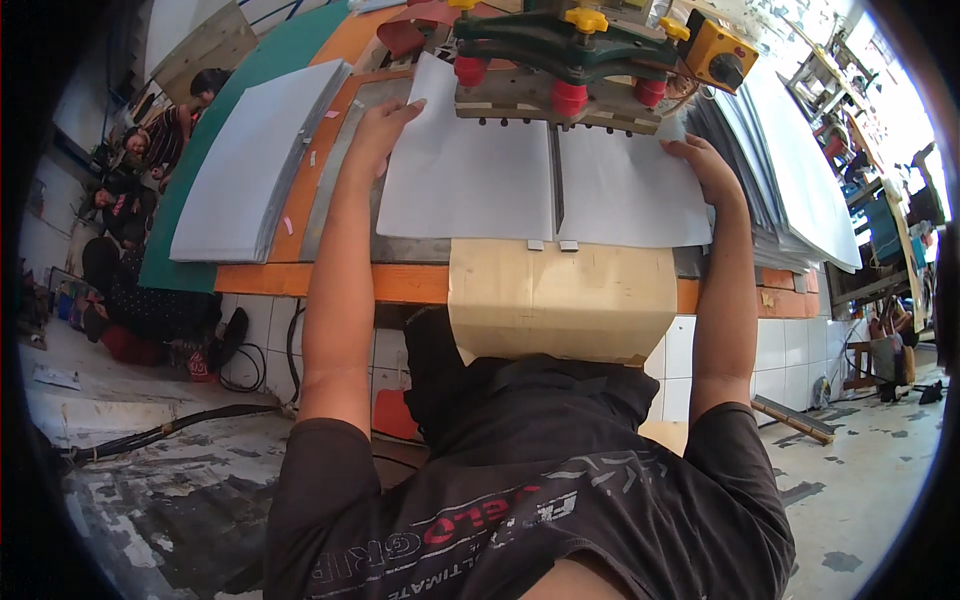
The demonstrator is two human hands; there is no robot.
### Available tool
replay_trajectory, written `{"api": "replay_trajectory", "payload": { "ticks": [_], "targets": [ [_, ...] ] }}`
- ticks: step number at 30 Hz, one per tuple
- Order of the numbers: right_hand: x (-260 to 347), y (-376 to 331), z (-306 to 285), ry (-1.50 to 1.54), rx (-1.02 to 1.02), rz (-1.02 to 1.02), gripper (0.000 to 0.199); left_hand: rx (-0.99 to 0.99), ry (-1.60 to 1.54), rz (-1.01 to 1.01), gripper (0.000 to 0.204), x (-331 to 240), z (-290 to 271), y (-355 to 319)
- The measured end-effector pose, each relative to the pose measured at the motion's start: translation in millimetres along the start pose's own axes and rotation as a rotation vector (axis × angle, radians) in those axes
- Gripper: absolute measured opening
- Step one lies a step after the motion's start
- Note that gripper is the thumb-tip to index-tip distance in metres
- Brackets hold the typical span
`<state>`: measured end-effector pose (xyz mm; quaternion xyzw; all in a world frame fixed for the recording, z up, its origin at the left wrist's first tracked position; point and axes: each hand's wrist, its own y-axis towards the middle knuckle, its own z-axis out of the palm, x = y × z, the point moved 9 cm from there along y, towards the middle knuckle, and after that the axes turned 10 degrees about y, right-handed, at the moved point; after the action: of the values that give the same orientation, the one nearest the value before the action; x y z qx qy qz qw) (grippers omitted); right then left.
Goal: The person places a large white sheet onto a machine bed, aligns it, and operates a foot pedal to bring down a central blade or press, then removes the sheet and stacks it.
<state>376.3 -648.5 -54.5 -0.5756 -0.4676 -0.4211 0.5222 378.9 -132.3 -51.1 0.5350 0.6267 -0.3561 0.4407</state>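
Observation:
Two white sheets lie side by side on a metal plate (340, 215) under a green press head (560, 45) with red and yellow knobs. My left hand (382, 128) rests flat on the left edge of the left sheet (465, 170), fingers stretched toward its top corner. My right hand (705, 165) presses on the right edge of the right sheet (625, 190). Neither hand grips anything. A narrow gap runs between the sheets, with two small metal stops at its near end.
A stack of white sheets (255, 160) lies on the left of the orange worktable (300, 278), another fanned stack (790, 170) on the right. A tan cardboard flap (560, 300) hangs over the front edge. A yellow switch box (722, 55) sits top right. People sit on the floor at far left (140, 180).

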Motion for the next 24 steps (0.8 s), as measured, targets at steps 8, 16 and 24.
{"api": "replay_trajectory", "payload": {
  "ticks": [8, 16, 24],
  "targets": [
    [1, -1, 3, 0.019, 0.01, -0.001, 0.048, 0.082, -0.054, -0.034, 0.059, -5, 1, -2],
    [-4, 5, -2, -0.023, -0.02, 0.0, 0.045, 0.122, -0.231, -0.061, 0.048, 2, -5, -4],
    [-6, 9, -2, -0.002, 0.013, -0.013, 0.044, 0.163, -0.267, -0.083, 0.051, 3, 1, -2]
  ]
}}
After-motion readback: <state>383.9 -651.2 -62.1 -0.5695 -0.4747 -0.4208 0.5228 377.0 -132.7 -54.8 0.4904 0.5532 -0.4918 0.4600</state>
